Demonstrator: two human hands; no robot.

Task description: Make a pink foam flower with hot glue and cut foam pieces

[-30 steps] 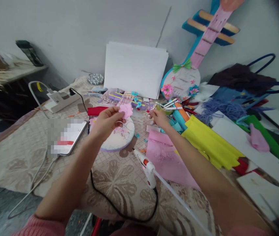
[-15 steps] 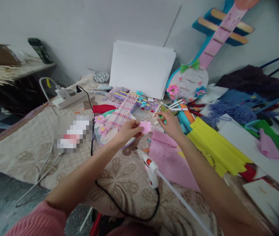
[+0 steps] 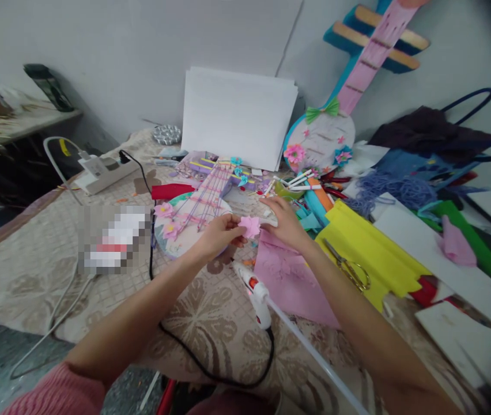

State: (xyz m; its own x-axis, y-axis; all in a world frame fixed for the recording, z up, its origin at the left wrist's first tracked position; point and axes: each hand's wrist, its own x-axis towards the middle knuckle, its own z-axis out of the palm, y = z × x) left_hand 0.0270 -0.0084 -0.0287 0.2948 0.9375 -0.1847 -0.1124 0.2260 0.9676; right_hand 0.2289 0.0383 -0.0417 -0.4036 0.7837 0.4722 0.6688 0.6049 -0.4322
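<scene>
Clearly the left hand point(image 3: 215, 235) pinches a pink flower point(image 3: 249, 226); right hand's point(image 3: 284, 222) fingertips hide behind it, grip unclear

Soft even daylight, faint shadows; wide-angle warp and dark vignette right of the yellow foam sheets point(image 3: 370, 253); slight blur; pixelated patch left of them.

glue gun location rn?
Head view, centre: the glue gun lies on the tablecloth, just below the hands, left of the pink sheet.
</scene>
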